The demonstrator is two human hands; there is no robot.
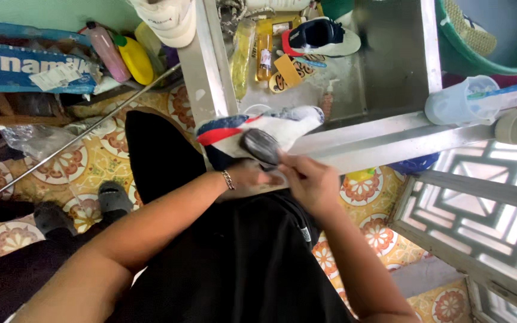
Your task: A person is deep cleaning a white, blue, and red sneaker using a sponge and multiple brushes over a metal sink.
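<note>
The left hand (248, 178) grips the sneaker (258, 134); the right hand (309, 179) scrubs with a brush (261, 145), cleaning seemingly unfinished.

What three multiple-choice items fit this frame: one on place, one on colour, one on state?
1. Where does the second sneaker lie?
A. In the steel sink
B. On the tiled floor
C. In the green tub

2. What colour is the bottle beside the pink bottle?
A. Blue
B. Yellow
C. Black

3. What is the right hand doing?
A. Hanging empty
B. Resting flat on the floor
C. Holding a brush against the sneaker in hand

Answers: 1 A, it rests in the sink basin among bottles. 2 B, its body is plainly yellow. 3 C, the fingers close on the brush handle, while the left hand grips that sneaker from below.
</note>
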